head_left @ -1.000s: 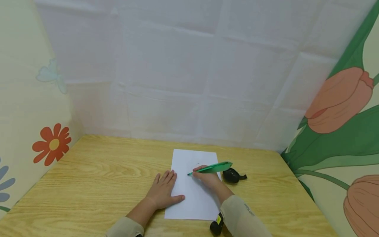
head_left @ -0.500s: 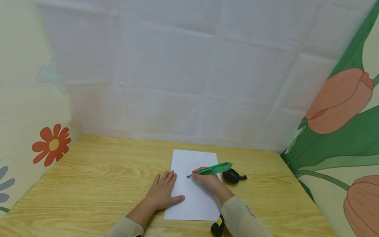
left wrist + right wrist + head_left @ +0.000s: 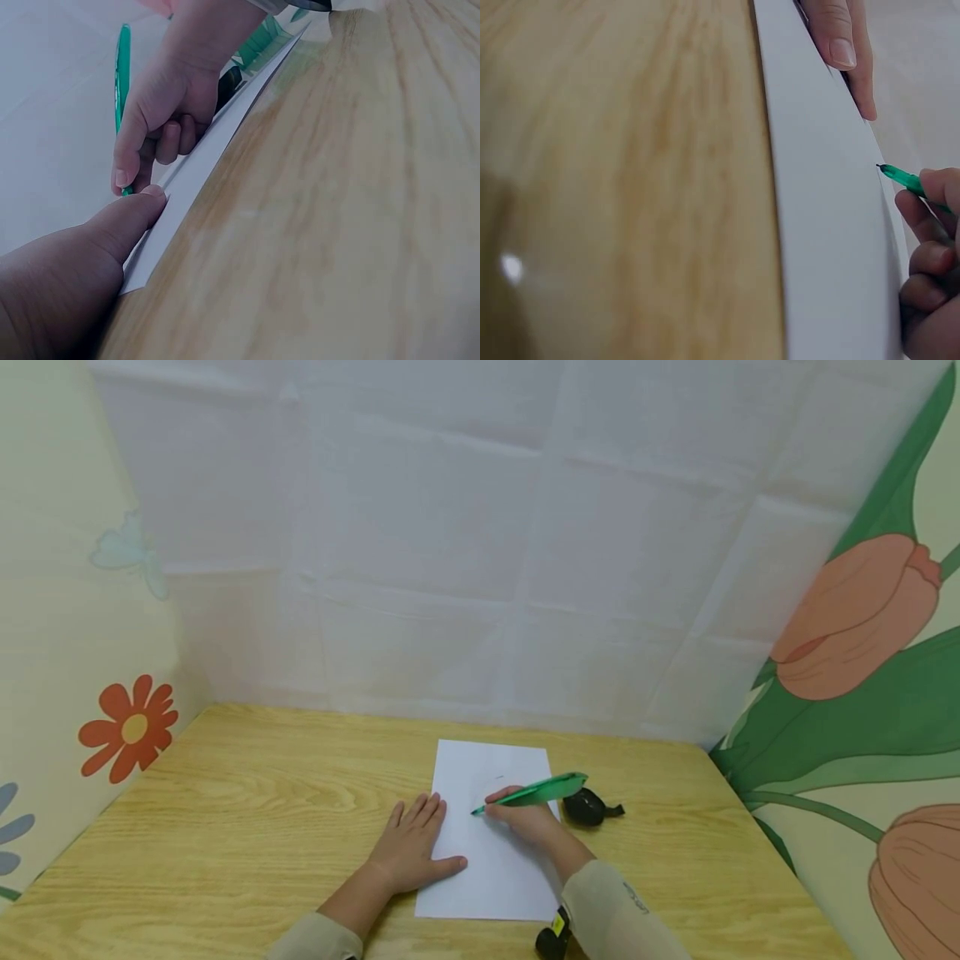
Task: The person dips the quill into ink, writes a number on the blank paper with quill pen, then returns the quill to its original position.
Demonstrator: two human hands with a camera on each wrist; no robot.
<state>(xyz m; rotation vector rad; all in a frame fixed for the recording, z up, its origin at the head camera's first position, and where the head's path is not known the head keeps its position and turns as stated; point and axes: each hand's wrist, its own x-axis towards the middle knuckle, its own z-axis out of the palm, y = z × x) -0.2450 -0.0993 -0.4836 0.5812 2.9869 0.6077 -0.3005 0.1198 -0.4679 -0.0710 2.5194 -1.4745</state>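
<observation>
A white sheet of paper (image 3: pixel 487 889) lies upright on the table, with a short dark stroke near its top. My left hand (image 3: pixel 411 853) rests flat over the paper's left edge, fingers spread and thumb on the sheet. With thumb and fingertips my right hand (image 3: pixel 527 822) pinches a green pen (image 3: pixel 546 790) that has a broad leaf-like upper part. The pen's dark tip points at the middle of the paper; in the right wrist view the pen (image 3: pixel 901 178) shows its tip at the sheet's surface. The right hand hides part of the paper's right side.
A shiny black rounded object with a short stem (image 3: pixel 585 807) lies right of the paper. Another black object with a yellow patch (image 3: pixel 553 937) sits by the right sleeve. The wooden table (image 3: pixel 247 810) meets a white cloth (image 3: pixel 420 552) behind.
The pen tip and right hand have moved slightly down and left across the paper. The left hand stays in place on the sheet.
</observation>
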